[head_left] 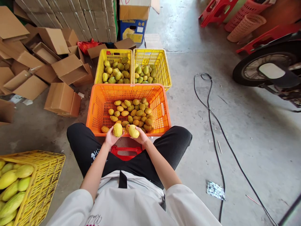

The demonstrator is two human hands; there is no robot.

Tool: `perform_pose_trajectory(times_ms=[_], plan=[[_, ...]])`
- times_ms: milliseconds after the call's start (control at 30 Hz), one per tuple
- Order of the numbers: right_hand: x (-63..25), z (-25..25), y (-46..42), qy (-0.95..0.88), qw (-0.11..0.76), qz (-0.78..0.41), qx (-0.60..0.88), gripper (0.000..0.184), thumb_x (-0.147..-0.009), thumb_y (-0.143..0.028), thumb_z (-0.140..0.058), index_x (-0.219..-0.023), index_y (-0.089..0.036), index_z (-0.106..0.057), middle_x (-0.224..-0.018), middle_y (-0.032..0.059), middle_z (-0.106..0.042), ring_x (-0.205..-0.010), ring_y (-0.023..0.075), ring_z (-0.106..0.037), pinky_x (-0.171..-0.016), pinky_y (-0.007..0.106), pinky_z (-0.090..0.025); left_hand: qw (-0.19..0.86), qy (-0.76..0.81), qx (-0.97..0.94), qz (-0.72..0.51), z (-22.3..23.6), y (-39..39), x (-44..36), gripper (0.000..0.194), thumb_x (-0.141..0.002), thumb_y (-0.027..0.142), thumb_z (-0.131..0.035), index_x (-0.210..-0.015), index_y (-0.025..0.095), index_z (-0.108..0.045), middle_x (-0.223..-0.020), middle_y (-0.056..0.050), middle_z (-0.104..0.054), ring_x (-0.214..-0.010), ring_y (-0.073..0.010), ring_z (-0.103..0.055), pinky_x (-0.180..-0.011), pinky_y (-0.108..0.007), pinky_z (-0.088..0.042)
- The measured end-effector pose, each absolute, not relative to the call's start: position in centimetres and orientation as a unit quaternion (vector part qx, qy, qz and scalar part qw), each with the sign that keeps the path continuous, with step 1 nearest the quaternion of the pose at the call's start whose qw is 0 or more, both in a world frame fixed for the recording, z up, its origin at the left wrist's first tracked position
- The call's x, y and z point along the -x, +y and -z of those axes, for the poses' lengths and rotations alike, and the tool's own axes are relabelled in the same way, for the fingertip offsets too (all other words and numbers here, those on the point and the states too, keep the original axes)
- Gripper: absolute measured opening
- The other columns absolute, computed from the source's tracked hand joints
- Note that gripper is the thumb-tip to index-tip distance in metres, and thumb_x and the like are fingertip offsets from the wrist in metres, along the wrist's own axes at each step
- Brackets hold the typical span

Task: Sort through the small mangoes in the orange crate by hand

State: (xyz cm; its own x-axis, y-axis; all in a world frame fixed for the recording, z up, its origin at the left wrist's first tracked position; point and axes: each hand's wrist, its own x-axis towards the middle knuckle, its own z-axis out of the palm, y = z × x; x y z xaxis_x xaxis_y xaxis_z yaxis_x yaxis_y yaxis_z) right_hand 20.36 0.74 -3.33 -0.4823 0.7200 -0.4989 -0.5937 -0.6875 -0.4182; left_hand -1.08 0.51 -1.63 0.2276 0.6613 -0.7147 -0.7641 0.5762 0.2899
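Observation:
Over the near rim of the orange crate (94,106), my left hand (111,137) is closed around a pale yellow oval fruit (117,129). Beside it my right hand (142,137) grips another yellow fruit (134,131), slightly curved in outline. A small gap separates the two fruits. Inside the orange crate lie many smaller yellow-brown fruits (138,113), mostly toward the middle and right. Behind it stand two yellow crates: the left crate (101,62) holds yellow-green ribbed fruits (115,73), the right crate (168,67) smoother greenish ones (145,73). The exact kind of fruit cannot be told.
Another yellow crate (50,175) of long yellow-green fruits stands at lower left. Open cardboard boxes (68,69) lie scattered at upper left. A red stool (125,152) shows between my legs. A black cable (213,141) crosses the floor toward a motorcycle wheel (265,64).

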Motion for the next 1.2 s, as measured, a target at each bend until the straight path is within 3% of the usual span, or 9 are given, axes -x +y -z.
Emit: perform_pose_trajectory(times_ms=[167, 333, 500, 667, 800, 1000, 1200], plan=[[-20.6, 3.3, 0.7, -0.098, 0.398, -0.843, 0.347, 0.042, -0.078, -0.036, -0.076, -0.115, -0.026, -0.06, -0.097, 0.0022, -0.072, -0.085, 0.0211, -0.071, -0.072, 0.034, -0.061, 0.772, 0.435, 0.021, -0.464, 1.7, 0.3, 1.0, 0.035, -0.09, 0.027, -0.062, -0.124, 0.021, -0.061, -0.1, -0.008, -0.076, -0.103, -0.0281, -0.073, -0.104, -0.052, -0.051], [-20.2, 2.8, 0.7, -0.13, 0.385, -0.845, 0.349, 0.045, -0.075, -0.036, -0.08, -0.112, -0.025, -0.058, -0.102, 0.0036, -0.072, -0.085, 0.0201, -0.071, -0.068, 0.032, -0.061, 0.768, 0.436, -0.004, -0.469, 1.5, 0.3, 0.8, 0.034, -0.086, 0.025, -0.068, -0.12, 0.023, -0.058, -0.101, -0.005, -0.075, -0.104, -0.027, -0.074, -0.103, -0.049, -0.052], [-20.0, 2.7, 0.7, -0.12, 0.397, -0.839, 0.352, 0.043, -0.078, -0.041, -0.077, -0.112, -0.025, -0.056, -0.098, 0.0031, -0.074, -0.082, 0.0202, -0.072, -0.069, 0.032, -0.061, 0.777, 0.425, -0.006, -0.465, 1.4, 0.3, 0.7, 0.039, -0.087, 0.026, -0.067, -0.124, 0.022, -0.056, -0.109, -0.009, -0.076, -0.107, -0.0268, -0.073, -0.103, -0.049, -0.051], [-20.1, 2.4, 1.0, -0.088, 0.394, -0.857, 0.321, 0.036, -0.081, -0.044, -0.065, -0.108, -0.021, -0.059, -0.103, 0.0107, -0.075, -0.099, 0.0292, -0.072, -0.083, 0.045, -0.062, 0.771, 0.436, 0.004, -0.464, 1.3, 0.3, 0.6, 0.032, -0.09, 0.032, -0.062, -0.12, 0.02, -0.06, -0.105, -0.01, -0.077, -0.105, -0.0268, -0.073, -0.103, -0.048, -0.052], [-20.1, 2.3, 1.1, -0.085, 0.396, -0.863, 0.302, 0.036, -0.078, -0.04, -0.062, -0.108, -0.021, -0.061, -0.11, 0.0111, -0.075, -0.109, 0.0326, -0.07, -0.089, 0.05, -0.06, 0.756, 0.446, 0.04, -0.477, 1.1, 0.4, 0.6, 0.03, -0.095, 0.039, -0.049, -0.11, 0.018, -0.065, -0.099, -0.011, -0.077, -0.104, -0.0288, -0.074, -0.099, -0.05, -0.054], [-19.8, 3.4, 0.8, -0.118, 0.378, -0.859, 0.324, 0.034, -0.077, -0.04, -0.072, -0.104, -0.019, -0.065, -0.103, 0.0097, -0.076, -0.11, 0.0281, -0.068, -0.096, 0.041, -0.057, 0.772, 0.42, 0.067, -0.472, 1.5, 0.4, 0.7, 0.035, -0.094, 0.03, -0.046, -0.116, 0.011, -0.067, -0.102, -0.016, -0.077, -0.111, -0.0307, -0.071, -0.103, -0.051, -0.052], [-20.2, 4.0, 0.7, -0.121, 0.405, -0.84, 0.341, 0.041, -0.074, -0.036, -0.081, -0.108, -0.023, -0.063, -0.098, 0.0036, -0.074, -0.092, 0.0228, -0.071, -0.083, 0.038, -0.059, 0.789, 0.394, 0.047, -0.47, 2.7, 0.3, 1.2, 0.037, -0.095, 0.03, -0.054, -0.129, 0.017, -0.061, -0.107, -0.011, -0.076, -0.113, -0.0292, -0.071, -0.108, -0.05, -0.049]])
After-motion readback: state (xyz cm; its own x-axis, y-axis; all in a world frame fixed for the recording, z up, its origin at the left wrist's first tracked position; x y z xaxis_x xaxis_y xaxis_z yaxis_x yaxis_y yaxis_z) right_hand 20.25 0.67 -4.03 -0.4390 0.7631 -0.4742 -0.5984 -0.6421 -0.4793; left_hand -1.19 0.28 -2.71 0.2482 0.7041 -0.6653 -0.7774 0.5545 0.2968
